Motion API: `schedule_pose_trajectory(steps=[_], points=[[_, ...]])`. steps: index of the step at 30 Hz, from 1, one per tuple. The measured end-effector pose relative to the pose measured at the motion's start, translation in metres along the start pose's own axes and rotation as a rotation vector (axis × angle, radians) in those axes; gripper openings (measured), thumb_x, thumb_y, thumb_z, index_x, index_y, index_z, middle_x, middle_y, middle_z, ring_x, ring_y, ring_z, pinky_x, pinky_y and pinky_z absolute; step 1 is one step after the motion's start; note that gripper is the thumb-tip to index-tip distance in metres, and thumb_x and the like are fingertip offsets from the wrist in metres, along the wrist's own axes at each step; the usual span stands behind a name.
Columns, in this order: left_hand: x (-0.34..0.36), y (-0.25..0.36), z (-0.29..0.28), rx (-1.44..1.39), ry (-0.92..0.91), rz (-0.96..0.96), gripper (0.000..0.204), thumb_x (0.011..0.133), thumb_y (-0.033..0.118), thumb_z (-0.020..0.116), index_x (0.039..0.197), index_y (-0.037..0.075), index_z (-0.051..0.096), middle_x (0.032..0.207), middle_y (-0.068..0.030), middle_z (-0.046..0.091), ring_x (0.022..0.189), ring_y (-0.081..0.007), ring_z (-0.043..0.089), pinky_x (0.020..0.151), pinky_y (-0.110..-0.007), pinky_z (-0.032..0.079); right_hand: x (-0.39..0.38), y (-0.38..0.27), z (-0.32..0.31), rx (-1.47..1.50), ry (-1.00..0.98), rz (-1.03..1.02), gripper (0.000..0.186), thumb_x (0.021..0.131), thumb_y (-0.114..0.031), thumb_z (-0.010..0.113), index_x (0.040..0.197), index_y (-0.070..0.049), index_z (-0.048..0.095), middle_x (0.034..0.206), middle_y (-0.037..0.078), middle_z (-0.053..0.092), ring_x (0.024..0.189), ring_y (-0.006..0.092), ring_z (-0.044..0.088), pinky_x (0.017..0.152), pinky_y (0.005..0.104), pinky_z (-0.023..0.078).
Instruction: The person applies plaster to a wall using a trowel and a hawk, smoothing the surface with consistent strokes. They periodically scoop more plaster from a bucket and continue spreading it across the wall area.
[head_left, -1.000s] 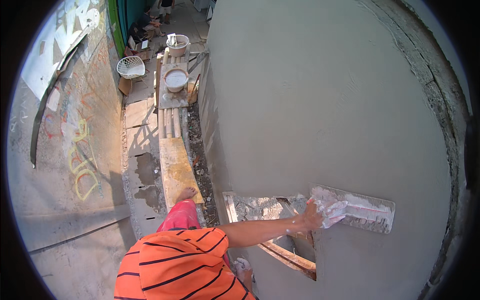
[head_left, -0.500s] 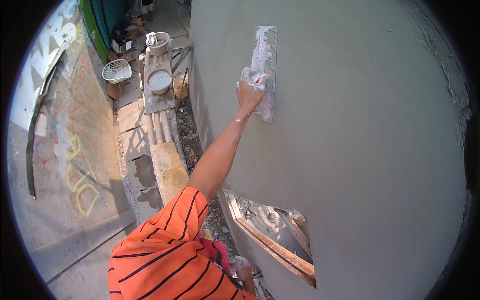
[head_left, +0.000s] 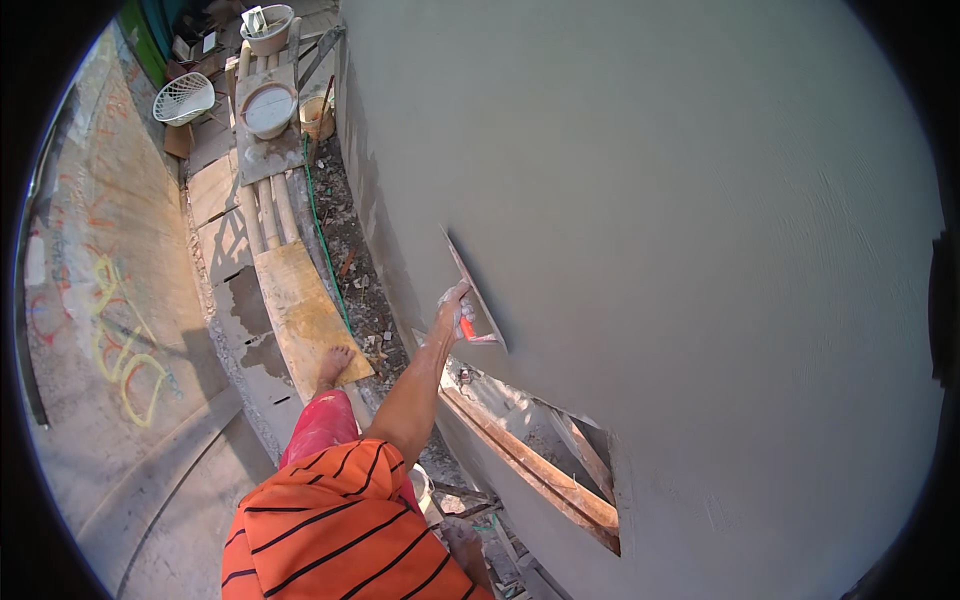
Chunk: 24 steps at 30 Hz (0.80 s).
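Observation:
My left hand [head_left: 458, 308], whitened with plaster, is closed around the orange handle of a plastering trowel [head_left: 472, 280]. The trowel's long thin plate is seen nearly edge-on, tilted against the smooth grey plastered wall [head_left: 680, 250], with a dark shadow along its side. It sits just above an angular opening [head_left: 540, 430] in the wall, edged with wooden boards. My right hand [head_left: 463, 538] is low beside my orange striped shirt, pale with plaster; its fingers are too unclear to read.
My bare foot [head_left: 335, 366] stands on a plank [head_left: 300, 310] of a raised pole walkway. Farther along it are a round tub [head_left: 269, 108] and a bucket [head_left: 268, 38]. A white basket-like seat [head_left: 184, 99] is at left. Rubble and a green hose [head_left: 318, 215] run beside the wall.
My left hand has come down the wall with the trowel, toward the opening, and the plate has turned from face-on to nearly edge-on. My view has shifted; my foot now shows.

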<state>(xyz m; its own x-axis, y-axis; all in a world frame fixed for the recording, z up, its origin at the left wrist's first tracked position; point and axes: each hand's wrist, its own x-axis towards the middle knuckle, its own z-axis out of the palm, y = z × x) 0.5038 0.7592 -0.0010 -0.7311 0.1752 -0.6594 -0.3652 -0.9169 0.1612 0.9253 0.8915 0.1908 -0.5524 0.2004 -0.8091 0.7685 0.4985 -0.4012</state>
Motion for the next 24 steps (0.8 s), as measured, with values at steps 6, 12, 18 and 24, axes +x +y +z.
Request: schedule_pose_trajectory(steps=[6, 12, 18, 24], points=[[-0.132, 0.131, 0.180, 0.330, -0.543, 0.361, 0.019, 0.085, 0.019, 0.065, 0.092, 0.009, 0.051, 0.060, 0.0034, 0.044, 0.040, -0.0050, 0.039, 0.034, -0.022, 0.035, 0.023, 0.074, 0.001, -0.249, 0.076, -0.566, 0.018, 0.084, -0.020, 0.061, 0.099, -0.011, 0.065, 0.079, 0.009, 0.066, 0.071, 0.0223, 0.065, 0.062, 0.0345, 0.050], [-0.270, 0.087, 0.264, 0.872, -0.827, 0.781, 0.033, 0.075, 0.017, 0.077, 0.098, 0.004, 0.057, 0.081, -0.0029, 0.057, 0.073, -0.0106, 0.056, 0.064, -0.026, 0.046, 0.031, 0.063, -0.007, -0.110, -0.051, -0.315, 0.038, 0.085, -0.029, 0.061, 0.107, 0.002, 0.062, 0.089, 0.016, 0.068, 0.085, 0.0224, 0.066, 0.075, 0.0326, 0.051], [-0.344, -0.036, 0.244, 1.046, -1.085, 0.629, 0.041, 0.080, 0.033, 0.072, 0.106, 0.004, 0.058, 0.095, -0.0087, 0.059, 0.090, -0.0219, 0.059, 0.080, -0.035, 0.047, 0.041, 0.070, -0.025, -0.033, 0.034, -0.172, 0.038, 0.086, -0.028, 0.062, 0.111, 0.000, 0.061, 0.105, 0.015, 0.066, 0.096, 0.0231, 0.065, 0.081, 0.0340, 0.051], [-0.390, -0.043, 0.239, 0.993, -1.477, 0.377, 0.046, 0.078, 0.037, 0.073, 0.109, 0.006, 0.060, 0.102, -0.0116, 0.061, 0.104, -0.0269, 0.056, 0.091, -0.038, 0.043, 0.025, 0.017, -0.045, 0.044, 0.083, -0.116, 0.037, 0.085, -0.026, 0.066, 0.112, 0.000, 0.061, 0.093, 0.011, 0.068, 0.078, 0.0147, 0.064, 0.069, 0.0298, 0.052]])
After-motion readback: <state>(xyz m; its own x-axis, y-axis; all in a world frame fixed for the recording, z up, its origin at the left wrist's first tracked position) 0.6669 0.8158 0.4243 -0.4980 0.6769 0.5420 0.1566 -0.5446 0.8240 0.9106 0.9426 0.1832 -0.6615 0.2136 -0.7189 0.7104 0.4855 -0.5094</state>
